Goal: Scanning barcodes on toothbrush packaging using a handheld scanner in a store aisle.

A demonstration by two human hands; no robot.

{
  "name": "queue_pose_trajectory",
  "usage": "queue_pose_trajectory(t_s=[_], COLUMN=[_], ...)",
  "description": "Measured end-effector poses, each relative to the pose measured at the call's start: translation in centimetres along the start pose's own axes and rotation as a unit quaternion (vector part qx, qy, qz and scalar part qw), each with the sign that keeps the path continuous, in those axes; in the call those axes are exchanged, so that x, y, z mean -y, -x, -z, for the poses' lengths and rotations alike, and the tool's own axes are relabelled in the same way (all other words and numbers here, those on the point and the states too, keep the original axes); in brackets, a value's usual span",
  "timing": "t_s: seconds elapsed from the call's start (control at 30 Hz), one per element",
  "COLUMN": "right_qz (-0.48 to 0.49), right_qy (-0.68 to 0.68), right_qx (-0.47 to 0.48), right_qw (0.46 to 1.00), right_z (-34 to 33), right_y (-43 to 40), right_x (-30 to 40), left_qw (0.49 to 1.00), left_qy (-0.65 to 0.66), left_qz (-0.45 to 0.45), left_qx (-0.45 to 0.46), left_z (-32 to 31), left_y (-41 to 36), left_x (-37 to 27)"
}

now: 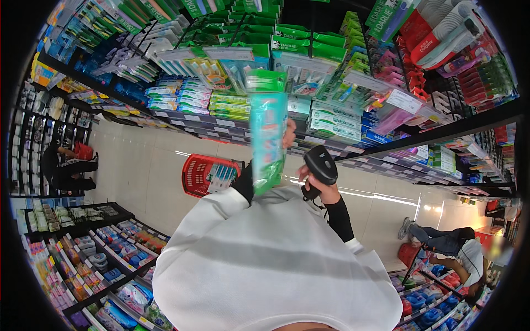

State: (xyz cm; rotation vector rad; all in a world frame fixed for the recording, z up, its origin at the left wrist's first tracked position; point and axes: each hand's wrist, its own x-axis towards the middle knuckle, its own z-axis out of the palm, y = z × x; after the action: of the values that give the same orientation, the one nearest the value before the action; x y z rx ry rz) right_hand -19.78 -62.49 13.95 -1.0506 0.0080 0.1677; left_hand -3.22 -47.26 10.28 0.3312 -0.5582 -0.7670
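Note:
My left hand (289, 133) grips a green and turquoise plastic pack (267, 128), held upright in front of my chest. The pack is blurred and hides most of that hand; only some fingers show past its right edge. In my right hand (328, 191) is a black handheld barcode scanner (322, 164) with a dark cord, its rounded head pointing towards the shelves. Beyond both hands, boxed toothpaste (335, 120) is stacked on a shelf. Green Darlie toothbrush packs (292, 43) hang on hooks above it.
A red shopping basket (191, 173) holding packs stands on the tiled floor (136, 165) to my left. Stocked shelves (112, 244) stand behind me. One person (68, 169) is at the far left, another (447, 244) at the right beside a red basket (408, 253).

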Motion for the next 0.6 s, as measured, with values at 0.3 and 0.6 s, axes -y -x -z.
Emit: queue_pose_trajectory(t_s=[0.3, 0.6], right_qz=[0.014, -0.053], right_qy=[0.054, 0.078], right_qx=[-0.137, -0.139], right_qw=[0.989, 0.986], right_z=[2.1, 3.6], right_y=[-1.1, -2.3], right_x=[-2.2, -3.1], left_qw=[0.857, 0.897], left_qy=[-0.173, 0.079], left_qz=[-0.062, -0.112], left_qx=[-0.482, -0.421], left_z=[-2.9, -2.9], left_y=[4.4, 8.4], left_x=[-0.8, -2.1])
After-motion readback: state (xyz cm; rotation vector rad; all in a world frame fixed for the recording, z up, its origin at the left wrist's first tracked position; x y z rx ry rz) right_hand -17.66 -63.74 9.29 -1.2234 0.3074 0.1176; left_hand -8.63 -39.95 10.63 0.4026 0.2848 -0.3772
